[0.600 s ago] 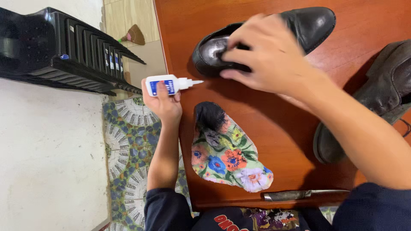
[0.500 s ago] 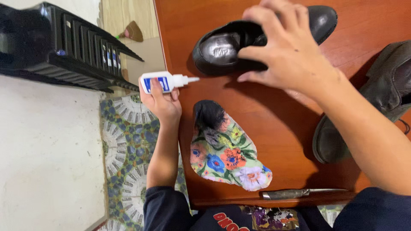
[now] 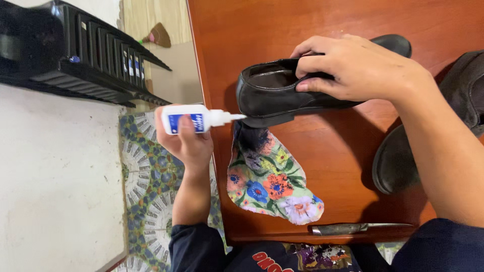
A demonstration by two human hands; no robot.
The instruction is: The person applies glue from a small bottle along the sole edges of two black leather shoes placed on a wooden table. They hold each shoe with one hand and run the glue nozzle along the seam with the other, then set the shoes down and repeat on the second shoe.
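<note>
The right hand (image 3: pixel 360 68) is closed over the upper edge of a black leather shoe (image 3: pixel 282 93), fingers curled into its opening and thumb pressed on the outer side, holding it tipped on its side above the reddish-brown wooden table (image 3: pixel 312 20); the hand covers the middle of the shoe, so only the heel end and a rounded toe tip beyond the knuckles show. The left hand (image 3: pixel 186 138) is wrapped around a small white glue bottle (image 3: pixel 194 120) with a blue label, its palm and most fingers hidden behind the bottle, and the narrow nozzle points across at the shoe's heel, its tip at the heel edge; whether it truly touches cannot be made out. Just below the gap between the hands lies a flowered cloth (image 3: pixel 269 179), its upper end blackened and partly tucked under the shoe. Past the right wrist a second dark shoe (image 3: pixel 403 161) is cut off by the forearm and the frame edge. Near the person's body, below the cloth, a knife (image 3: pixel 353 229) lies along the table edge, its handle dull and hard to read. Beyond the left hand stands a stack of black plastic chairs (image 3: pixel 85 55), only partly in view, above a patterned floor mat (image 3: pixel 146 186)
</note>
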